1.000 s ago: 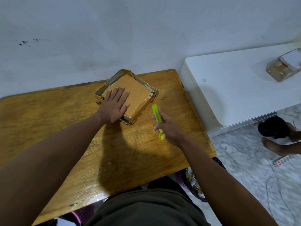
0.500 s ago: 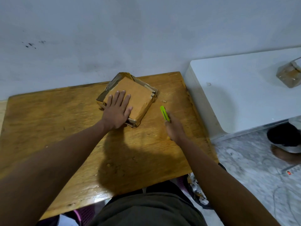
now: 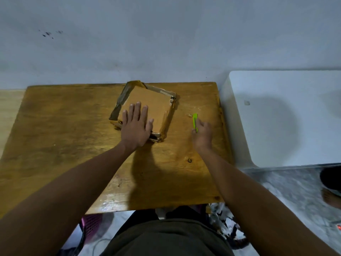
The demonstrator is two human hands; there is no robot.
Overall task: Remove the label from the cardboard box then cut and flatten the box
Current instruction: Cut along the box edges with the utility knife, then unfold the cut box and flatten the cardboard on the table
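Note:
A flattened brown cardboard box (image 3: 156, 106) with taped, torn edges lies at the back middle of the wooden table (image 3: 64, 130). My left hand (image 3: 136, 126) rests flat on the box's near corner, fingers spread, pressing it down. To the right of the box, my right hand (image 3: 203, 137) is low over the table with its fingers on a bright green box cutter (image 3: 194, 121), whose tip points away from me. The cutter is a hand's width away from the box. No label shows on the box's upper face.
A small scrap (image 3: 189, 115) lies by the cutter's tip. A white low surface (image 3: 286, 117) adjoins the table's right edge. Another person's foot (image 3: 330, 197) is on the marble floor at far right. A pink basket (image 3: 92, 224) sits under the table.
My right hand has carried the green cutter rightward, away from the box edge, and lowered it toward the table. My left hand stays flat on the box. The view has shifted left.

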